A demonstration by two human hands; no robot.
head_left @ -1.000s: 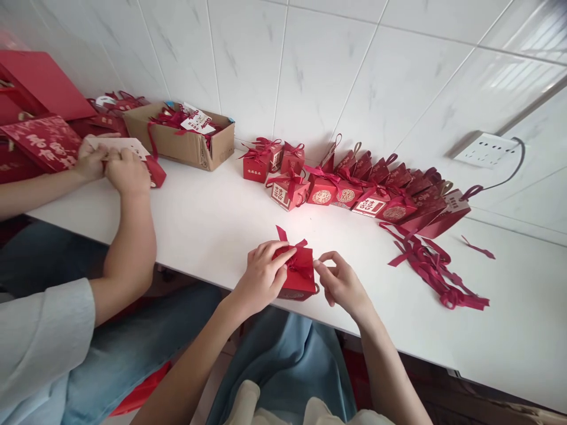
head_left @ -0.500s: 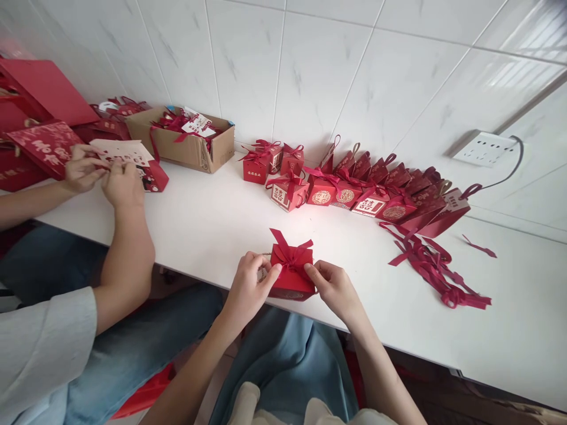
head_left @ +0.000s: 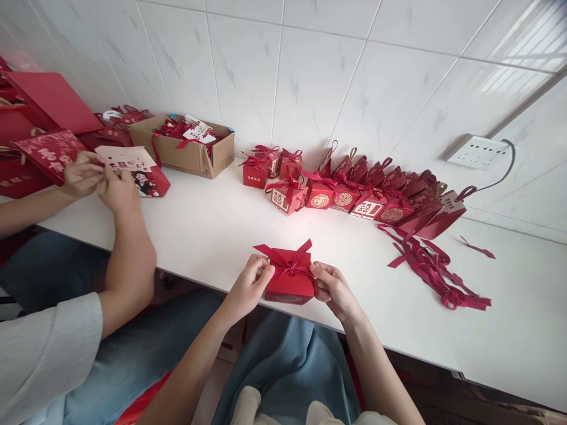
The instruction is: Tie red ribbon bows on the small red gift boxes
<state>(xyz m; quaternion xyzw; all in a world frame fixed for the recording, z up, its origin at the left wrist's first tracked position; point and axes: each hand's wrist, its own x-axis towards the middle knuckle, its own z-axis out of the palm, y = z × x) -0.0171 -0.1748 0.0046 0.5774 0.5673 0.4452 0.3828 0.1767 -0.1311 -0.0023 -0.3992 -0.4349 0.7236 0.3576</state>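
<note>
A small red gift box (head_left: 290,285) stands at the near edge of the white table (head_left: 212,230), with a dark red ribbon bow (head_left: 287,260) on its top. My left hand (head_left: 249,286) pinches the left loop of the ribbon beside the box. My right hand (head_left: 334,287) pinches the right loop at the box's other side. Both ribbon ends stick up and out from the knot.
A row of finished red boxes (head_left: 319,192) with bows lines the tiled wall. Loose red ribbons (head_left: 436,271) lie to the right. A cardboard box (head_left: 188,150) of ribbons and tags sits at the back left. Another person's hands (head_left: 104,180) hold a printed card. A wall socket (head_left: 478,151) is at right.
My hands went from working on top of the box to gripping the two ribbon loops and drawing them apart; the bow now spreads wider. The other person's hands shifted slightly with their card.
</note>
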